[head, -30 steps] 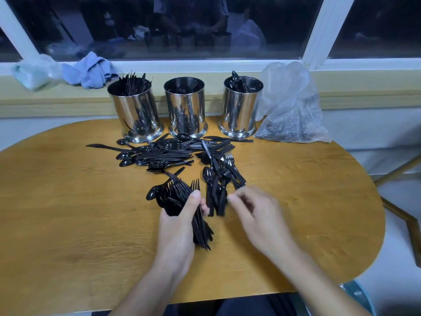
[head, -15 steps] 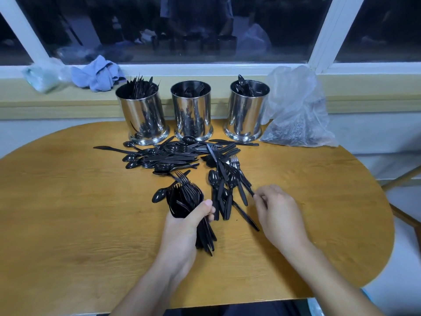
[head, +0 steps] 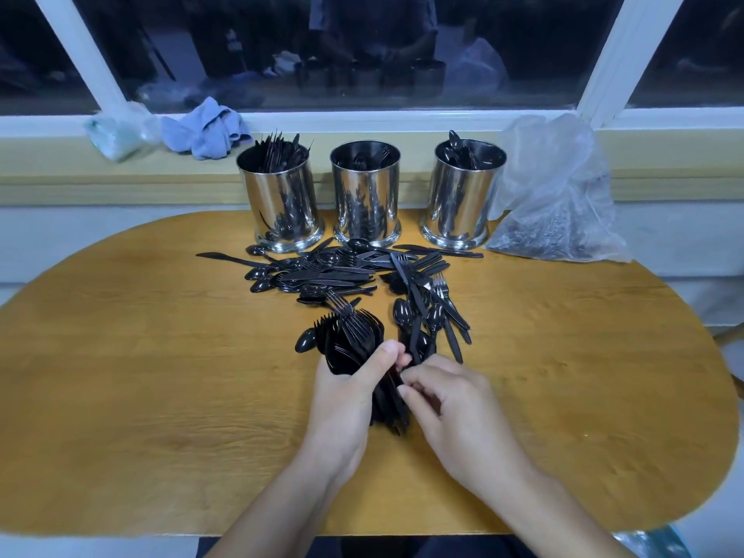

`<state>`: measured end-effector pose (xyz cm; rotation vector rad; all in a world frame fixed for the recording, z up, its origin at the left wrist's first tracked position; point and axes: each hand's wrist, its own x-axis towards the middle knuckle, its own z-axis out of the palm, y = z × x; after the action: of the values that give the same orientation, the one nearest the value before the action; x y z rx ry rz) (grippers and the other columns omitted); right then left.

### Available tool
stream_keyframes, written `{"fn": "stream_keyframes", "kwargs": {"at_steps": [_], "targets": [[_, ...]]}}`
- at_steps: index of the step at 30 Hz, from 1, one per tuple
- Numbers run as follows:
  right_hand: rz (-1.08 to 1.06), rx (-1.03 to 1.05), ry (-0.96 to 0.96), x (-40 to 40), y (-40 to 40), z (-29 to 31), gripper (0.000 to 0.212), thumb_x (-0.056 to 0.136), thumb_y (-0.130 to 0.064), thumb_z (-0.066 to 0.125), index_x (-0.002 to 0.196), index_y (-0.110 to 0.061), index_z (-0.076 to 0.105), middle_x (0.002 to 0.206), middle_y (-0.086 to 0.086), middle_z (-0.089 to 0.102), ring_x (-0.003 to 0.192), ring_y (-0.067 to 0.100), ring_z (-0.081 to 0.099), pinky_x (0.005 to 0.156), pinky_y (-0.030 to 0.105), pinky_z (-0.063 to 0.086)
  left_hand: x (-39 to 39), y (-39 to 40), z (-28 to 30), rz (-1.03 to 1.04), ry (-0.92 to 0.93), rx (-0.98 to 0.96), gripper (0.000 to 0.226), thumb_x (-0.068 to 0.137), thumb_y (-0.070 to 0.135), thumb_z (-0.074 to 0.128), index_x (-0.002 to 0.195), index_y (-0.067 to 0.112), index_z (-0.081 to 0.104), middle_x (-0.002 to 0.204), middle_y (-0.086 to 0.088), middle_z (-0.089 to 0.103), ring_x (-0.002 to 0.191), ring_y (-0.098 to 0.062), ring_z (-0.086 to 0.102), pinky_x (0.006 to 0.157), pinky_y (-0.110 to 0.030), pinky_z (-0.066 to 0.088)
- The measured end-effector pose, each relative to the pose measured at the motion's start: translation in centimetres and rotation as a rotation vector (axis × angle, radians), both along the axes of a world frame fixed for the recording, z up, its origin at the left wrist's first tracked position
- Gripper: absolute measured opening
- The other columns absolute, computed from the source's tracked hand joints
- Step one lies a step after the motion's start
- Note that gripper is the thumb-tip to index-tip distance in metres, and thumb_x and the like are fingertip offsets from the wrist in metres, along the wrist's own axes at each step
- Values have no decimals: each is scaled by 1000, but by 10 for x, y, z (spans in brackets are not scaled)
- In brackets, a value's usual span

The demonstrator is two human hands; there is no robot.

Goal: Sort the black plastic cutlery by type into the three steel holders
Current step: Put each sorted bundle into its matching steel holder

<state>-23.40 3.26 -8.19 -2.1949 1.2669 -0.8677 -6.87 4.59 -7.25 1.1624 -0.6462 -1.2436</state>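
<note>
My left hand (head: 346, 396) grips a fanned bundle of black plastic forks (head: 354, 336) at frame centre; my right hand (head: 451, 412) pinches one handle into it. They look light, stiff and slippery, so I hold them by the handles.

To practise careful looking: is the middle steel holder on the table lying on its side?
No, the middle steel holder stands upright on the table, its open mouth facing up between the two other holders.
</note>
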Motion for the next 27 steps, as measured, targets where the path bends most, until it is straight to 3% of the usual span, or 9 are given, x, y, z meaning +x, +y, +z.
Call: {"fn": "stream_keyframes", "kwargs": {"at_steps": [2,6,9,13,17,19,21,24,27], "targets": [[47,19,4,1,-4,4,5,103,-26,76,105,-27,79,94,-19,61,82,8,63,70,22,49,4,-6,2,11,-18,-27,19,102,20,79,96,3,72,88,-16,72,85,-31,69,84,-47,58],[31,116,-93,0,-27,21,11,100,-21,78,98,-32,79,91,-18,65,82,10,63,70,13,42,25,-31,20,20,-96,-118,24,102,21,82,81,24,70,75,-7,56,72,-27,53,75,-46,50],[-24,171,-139,3,-64,31,13,98,-20,80,99,-32,79,94,-18,67,82,12,64,70,14,44,50,-62,48,0,-178,-169,27,100,21,85,84,13,65,73,-13,52,66,-25,51,66,-41,50],[-83,186,-171,19,-132,47,23,97,-25,80,115,-38,74,102,-15,68,92,8,67,78,25,55,79,-133,91,19,-296,-251,32,102,24,82,76,15,66,72,-12,60,68,-26,57,73,-43,53],[-162,217,-144,46,-206,66,66,92,-37,85,151,-26,56,132,-14,63,117,1,62,107,36,56,90,-213,130,54,-390,-290,38,99,35,84,97,-1,70,76,-9,70,70,-22,64,79,-46,57],[-190,216,-120,59,-237,71,91,86,-47,88,162,-25,43,151,-9,55,134,8,56,118,41,50,90,-251,148,43,-433,-315,38,99,33,83,101,-3,70,76,-5,71,70,-19,66,78,-42,59],[-204,216,-132,69,-260,76,107,81,-57,90,166,-26,33,161,-8,46,145,13,50,123,42,44,88,-288,162,19,-472,-341,33,100,31,83,105,2,69,76,-3,70,70,-17,66,76,-39,60],[-213,225,-158,82,-283,75,124,76,-64,91,170,-25,20,171,-4,36,154,17,42,126,41,38,88,-337,164,-4,-542,-348,43,97,24,87,118,-3,61,79,-7,67,68,-18,65,71,-37,59],[-210,230,-184,91,-295,70,132,76,-63,92,172,-24,10,176,-2,27,157,18,37,128,40,36,86,-369,151,-48,-634,-312,48,93,21,92,128,11,60,95,-2,72,78,-16,68,76,-31,57]]}}
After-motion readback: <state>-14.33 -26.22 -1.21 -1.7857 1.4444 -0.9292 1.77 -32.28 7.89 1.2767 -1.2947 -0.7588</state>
